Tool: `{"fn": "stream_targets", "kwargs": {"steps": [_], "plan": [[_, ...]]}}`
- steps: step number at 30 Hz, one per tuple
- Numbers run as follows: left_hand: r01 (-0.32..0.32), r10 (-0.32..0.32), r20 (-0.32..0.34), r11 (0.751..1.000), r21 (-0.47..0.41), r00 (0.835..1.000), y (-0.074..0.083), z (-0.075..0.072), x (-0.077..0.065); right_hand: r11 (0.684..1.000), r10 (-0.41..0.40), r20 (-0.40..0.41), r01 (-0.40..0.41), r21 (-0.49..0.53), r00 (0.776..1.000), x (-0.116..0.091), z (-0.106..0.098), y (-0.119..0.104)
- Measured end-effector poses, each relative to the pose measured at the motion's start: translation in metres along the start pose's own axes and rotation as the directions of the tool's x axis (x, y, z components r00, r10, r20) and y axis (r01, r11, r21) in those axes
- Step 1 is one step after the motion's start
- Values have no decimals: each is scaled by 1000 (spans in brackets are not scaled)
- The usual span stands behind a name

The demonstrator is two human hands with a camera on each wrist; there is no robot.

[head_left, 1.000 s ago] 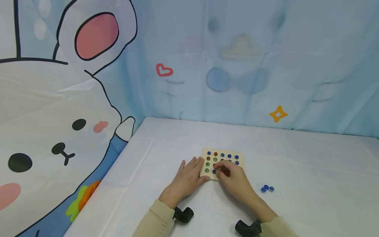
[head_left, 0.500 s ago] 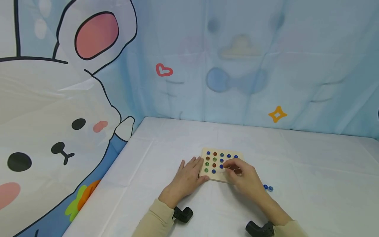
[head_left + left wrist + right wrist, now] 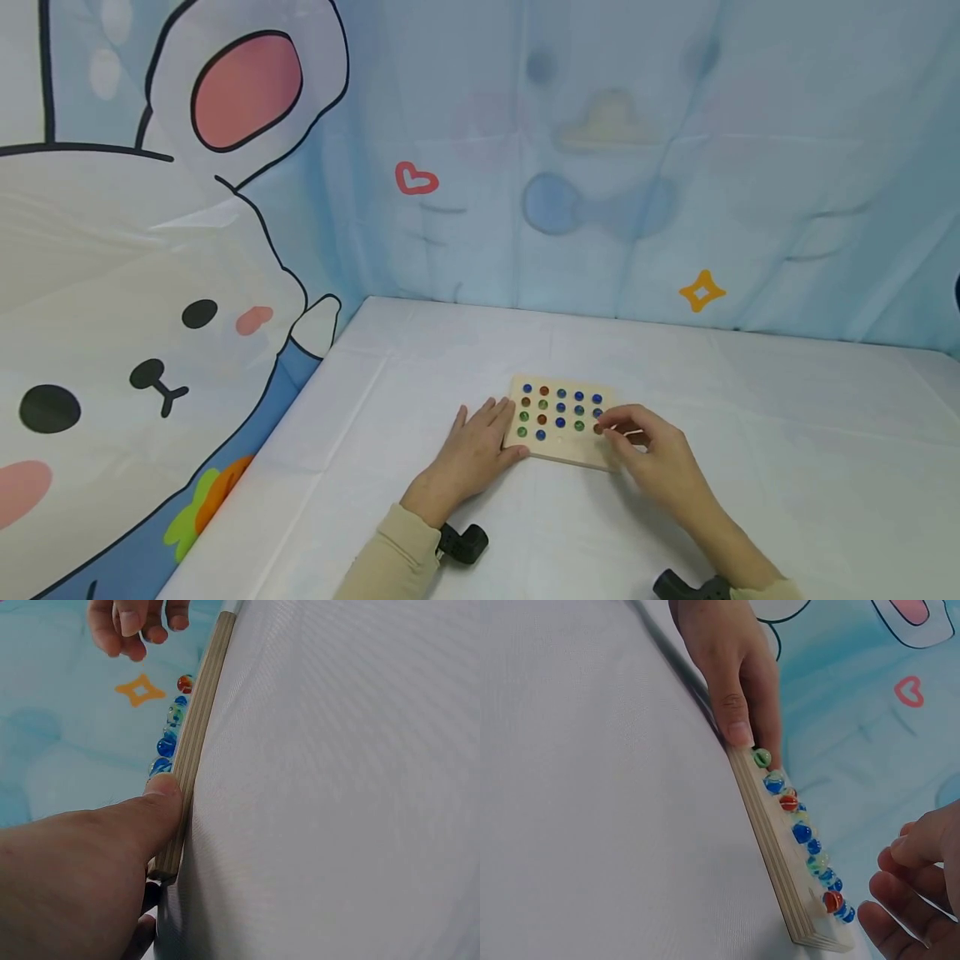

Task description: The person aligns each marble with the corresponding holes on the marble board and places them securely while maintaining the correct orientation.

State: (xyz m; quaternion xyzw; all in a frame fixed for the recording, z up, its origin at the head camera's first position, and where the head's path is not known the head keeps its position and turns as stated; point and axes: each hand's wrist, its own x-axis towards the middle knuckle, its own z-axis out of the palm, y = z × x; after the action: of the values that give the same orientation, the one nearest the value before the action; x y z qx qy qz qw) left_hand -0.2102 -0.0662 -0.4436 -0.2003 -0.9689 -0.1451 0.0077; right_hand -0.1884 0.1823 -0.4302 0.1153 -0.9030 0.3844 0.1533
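Note:
A pale wooden board (image 3: pixel 579 452) lies on the white table, bearing rows of glass marbles in blue, green and red-brown. My left hand (image 3: pixel 468 454) rests at its left side with fingers stretched out. In the left wrist view, the thumb (image 3: pixel 139 817) touches the board's edge. My right hand (image 3: pixel 660 458) is over the board's right end with fingers loosely bent, close to a red marble (image 3: pixel 597 429). In the right wrist view, those fingers (image 3: pixel 922 844) stand apart from the marbles with nothing seen between them. Part of the board's right side is hidden behind that hand.
White cloth (image 3: pixel 420 350) covers the table. A blue printed curtain (image 3: pixel 480 233) hangs behind it, and a panel with a cartoon figure (image 3: pixel 150 333) stands at the left. Black cuffs (image 3: pixel 463 543) sit on the wrists.
My right hand has moved rightward across the board, uncovering marbles in the middle columns. The loose blue marbles at the right are now out of sight behind it. My left hand has stayed put.

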Motion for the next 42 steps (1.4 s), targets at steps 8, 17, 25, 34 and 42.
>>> {"fn": "stream_targets", "kwargs": {"steps": [8,17,25,34,42], "plan": [[-8,8,-5,1000,1,1000,0,0,-1,999,-20,-63,18,-31,998,-7,-13,10],[-12,12,-9,1000,13,1000,-1,1,-1,999,17,-77,-20,-43,997,-12,-24,20],[-6,6,-6,1000,-3,1000,-1,1,0,995,57,-89,-64,-77,994,-15,-32,30],[1,-1,1,1000,-4,1000,1,0,0,987,101,-92,-111,-113,991,-19,-38,42],[8,-8,3,1000,-1,1000,1,0,0,987,114,-79,-122,-105,990,-24,-41,52]]}}
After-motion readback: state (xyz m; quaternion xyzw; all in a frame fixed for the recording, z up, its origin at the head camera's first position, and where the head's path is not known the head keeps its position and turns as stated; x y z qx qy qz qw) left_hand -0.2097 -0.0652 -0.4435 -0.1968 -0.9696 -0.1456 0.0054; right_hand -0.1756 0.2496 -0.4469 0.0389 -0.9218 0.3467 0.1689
